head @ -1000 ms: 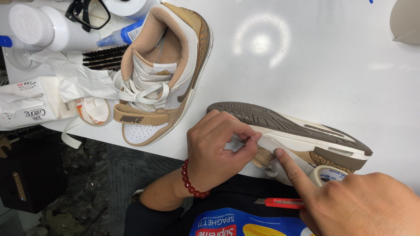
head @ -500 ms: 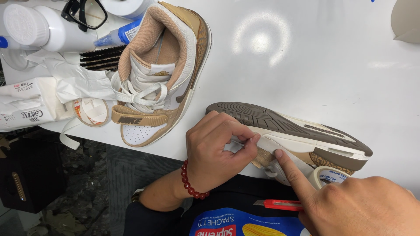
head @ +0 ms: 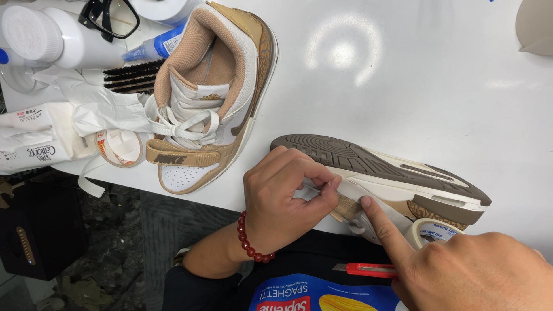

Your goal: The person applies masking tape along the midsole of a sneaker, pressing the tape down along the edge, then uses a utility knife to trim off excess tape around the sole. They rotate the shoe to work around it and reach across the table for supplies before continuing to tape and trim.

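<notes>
Tipped sneaker (head: 397, 173) sole-out for side access; left hand (head: 282, 201) pinching masking tape (head: 314, 193); right hand (head: 461, 268) index finger pressing it flat

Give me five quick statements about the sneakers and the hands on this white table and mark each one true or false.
1. The sneaker on its side shows its brown sole. True.
2. The left hand wears a red bead bracelet. True.
3. The right hand grips the black brush. False: its forefinger presses on the side of the tipped sneaker; the brush lies untouched.
4. The upright sneaker is black. False: it is tan and white.
5. A pair of black-framed glasses lies near the white bottle. True.
</notes>
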